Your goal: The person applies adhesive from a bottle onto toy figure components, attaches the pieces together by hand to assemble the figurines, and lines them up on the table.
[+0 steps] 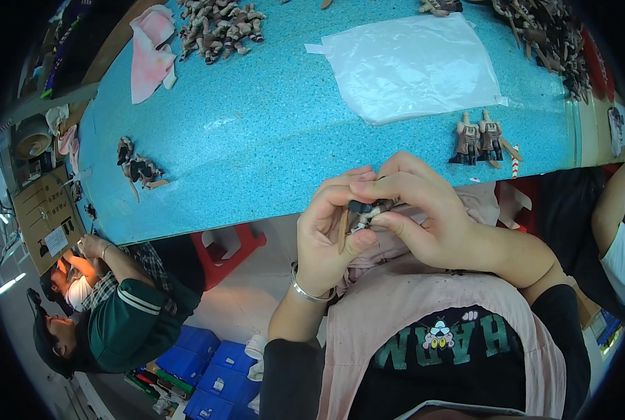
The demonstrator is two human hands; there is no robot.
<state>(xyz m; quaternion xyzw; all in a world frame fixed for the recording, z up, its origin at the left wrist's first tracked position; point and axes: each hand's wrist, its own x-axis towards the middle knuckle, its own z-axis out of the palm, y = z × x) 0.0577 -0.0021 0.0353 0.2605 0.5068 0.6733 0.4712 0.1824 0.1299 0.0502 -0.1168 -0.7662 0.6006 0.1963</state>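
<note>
Just off the near edge of the blue table, my left hand (326, 227) and my right hand (431, 217) meet around a small toy figure (363, 218). It has a dark part on top and pale and brown parts below; the fingers cover much of it. A thin tan strip (343, 231) stands out along my left palm, and whether it belongs to the figure I cannot tell. My right thumb and forefinger pinch the figure from the right. To the right of my hands, two headless figures (479, 138) in brown clothing lie side by side on the table.
A white plastic sheet (414, 66) is taped to the blue table (256, 140). Figure parts are heaped at the far left (218, 28) and far right (547, 42). A pink-stained cloth (151, 52) and dark figures (139, 168) lie leftward. Co-workers (127, 322) sit nearby.
</note>
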